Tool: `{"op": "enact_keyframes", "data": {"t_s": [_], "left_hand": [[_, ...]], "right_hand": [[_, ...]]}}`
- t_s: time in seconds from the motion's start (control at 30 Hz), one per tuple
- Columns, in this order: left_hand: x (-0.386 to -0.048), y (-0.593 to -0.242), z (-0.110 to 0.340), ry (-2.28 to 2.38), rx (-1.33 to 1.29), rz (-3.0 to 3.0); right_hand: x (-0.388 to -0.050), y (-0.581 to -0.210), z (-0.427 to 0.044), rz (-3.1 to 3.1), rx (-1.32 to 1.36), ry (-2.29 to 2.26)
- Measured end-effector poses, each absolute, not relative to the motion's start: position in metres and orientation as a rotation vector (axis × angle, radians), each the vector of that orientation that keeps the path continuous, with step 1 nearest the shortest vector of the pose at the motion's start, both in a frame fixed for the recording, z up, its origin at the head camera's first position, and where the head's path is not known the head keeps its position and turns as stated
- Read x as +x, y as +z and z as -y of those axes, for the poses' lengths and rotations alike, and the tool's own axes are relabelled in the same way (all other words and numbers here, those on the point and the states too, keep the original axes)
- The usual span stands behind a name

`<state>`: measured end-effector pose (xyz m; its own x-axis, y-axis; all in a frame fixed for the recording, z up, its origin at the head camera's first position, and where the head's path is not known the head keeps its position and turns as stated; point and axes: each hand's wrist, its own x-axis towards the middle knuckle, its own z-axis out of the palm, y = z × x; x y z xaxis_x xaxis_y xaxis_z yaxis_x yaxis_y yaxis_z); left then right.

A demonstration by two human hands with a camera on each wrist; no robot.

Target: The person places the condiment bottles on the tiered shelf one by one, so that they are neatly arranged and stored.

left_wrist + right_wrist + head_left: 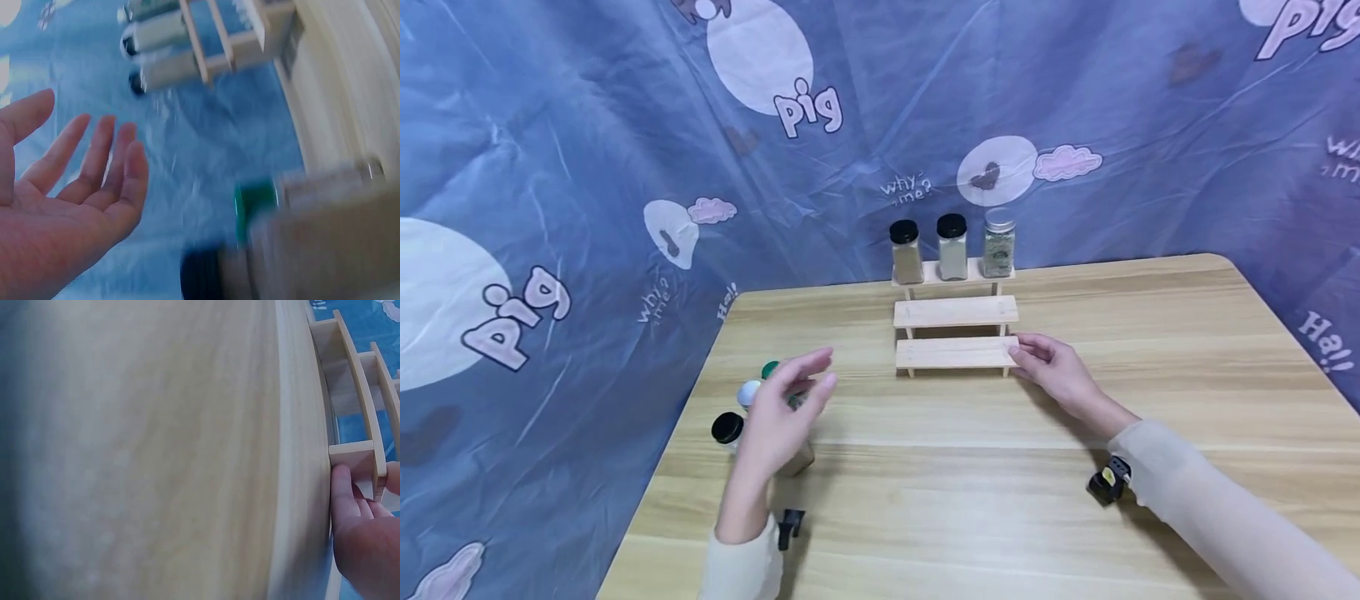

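A three-tier wooden rack [957, 353] stands toward the back of the table. On its top tier are a black-capped jar of tan powder [907, 260], a black-capped jar of white contents [953, 257] and a silver-capped jar of green flakes [999, 252]. My right hand [1054, 372] grips the right end of the lowest tier, thumb above and fingers beneath, also seen in the right wrist view. Over a group of jars at the left hovers my left hand [780, 421]; its fingers are loosely bent around nothing, and the left wrist view shows the bare palm [75, 212].
Among the left-hand group, partly hidden by my left hand, are a black-capped jar [727, 428], a white cap [748, 393] and a green cap [769, 369]. A patterned blue cloth [835, 200] hangs behind the wooden table [940, 500].
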<state>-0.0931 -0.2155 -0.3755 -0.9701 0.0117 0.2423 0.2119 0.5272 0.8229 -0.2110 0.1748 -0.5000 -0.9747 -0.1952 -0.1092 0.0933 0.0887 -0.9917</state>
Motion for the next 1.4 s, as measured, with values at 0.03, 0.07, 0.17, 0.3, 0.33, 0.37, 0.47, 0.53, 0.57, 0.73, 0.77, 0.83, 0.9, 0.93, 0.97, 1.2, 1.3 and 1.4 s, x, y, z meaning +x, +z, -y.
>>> {"op": "enact_keyframes", "data": {"t_s": [0.03,0.07,0.17,0.3,0.33,0.37,0.47,0.53,0.57,0.73,0.77,0.83,0.9,0.93,0.97,1.2,1.3,1.4], "left_hand": [[-0.089,-0.375,0.223,-1.417,-0.174,2.511],[-0.085,-0.376,0.232,-1.418,-0.156,2.461],[-0.074,-0.379,0.258,-1.413,-0.126,2.299],[-0.060,-0.386,0.291,-1.353,-0.012,2.186],[-0.056,-0.388,0.298,-1.337,0.039,2.179],[-0.052,-0.391,0.305,-1.331,0.094,2.173],[-0.040,-0.400,0.322,-1.366,0.248,2.179],[-0.033,-0.407,0.330,-1.396,0.330,2.214],[-0.031,-0.411,0.334,-1.413,0.359,2.240],[-0.026,-0.430,0.349,-1.501,0.371,2.410],[-0.026,-0.433,0.352,-1.523,0.361,2.441],[-0.029,-0.437,0.357,-1.553,0.335,2.505],[-0.031,-0.441,0.360,-1.578,0.307,2.553],[-0.033,-0.442,0.361,-1.587,0.296,2.574],[-0.034,-0.444,0.362,-1.599,0.288,2.584],[-0.042,-0.452,0.362,-1.683,0.353,2.610],[-0.044,-0.454,0.362,-1.721,0.398,2.598],[-0.045,-0.455,0.363,-1.713,0.429,2.606]], "right_hand": [[-0.211,-0.500,-0.176,-2.127,-0.105,-1.996],[-0.211,-0.500,-0.176,-2.108,-0.108,-2.004],[-0.210,-0.500,-0.177,-2.069,-0.108,-2.018],[-0.209,-0.498,-0.178,-2.069,-0.099,-2.005],[-0.208,-0.498,-0.179,-2.071,-0.099,-1.997],[-0.208,-0.498,-0.179,-2.071,-0.101,-1.991],[-0.207,-0.497,-0.180,-2.071,-0.111,-1.982],[-0.207,-0.497,-0.181,-2.069,-0.115,-1.980],[-0.207,-0.497,-0.181,-2.068,-0.115,-1.982],[-0.207,-0.498,-0.183,-2.065,-0.108,-2.000],[-0.207,-0.498,-0.183,-2.059,-0.106,-2.005],[-0.207,-0.498,-0.182,-2.042,-0.105,-2.017],[-0.207,-0.497,-0.181,-2.025,-0.103,-2.030],[-0.207,-0.497,-0.181,-2.014,-0.103,-2.038],[-0.207,-0.497,-0.180,-2.004,-0.104,-2.046],[-0.207,-0.499,-0.180,-1.972,-0.119,-2.082],[-0.207,-0.501,-0.181,-1.973,-0.127,-2.093],[-0.208,-0.502,-0.181,-1.966,-0.127,-2.103]]}}
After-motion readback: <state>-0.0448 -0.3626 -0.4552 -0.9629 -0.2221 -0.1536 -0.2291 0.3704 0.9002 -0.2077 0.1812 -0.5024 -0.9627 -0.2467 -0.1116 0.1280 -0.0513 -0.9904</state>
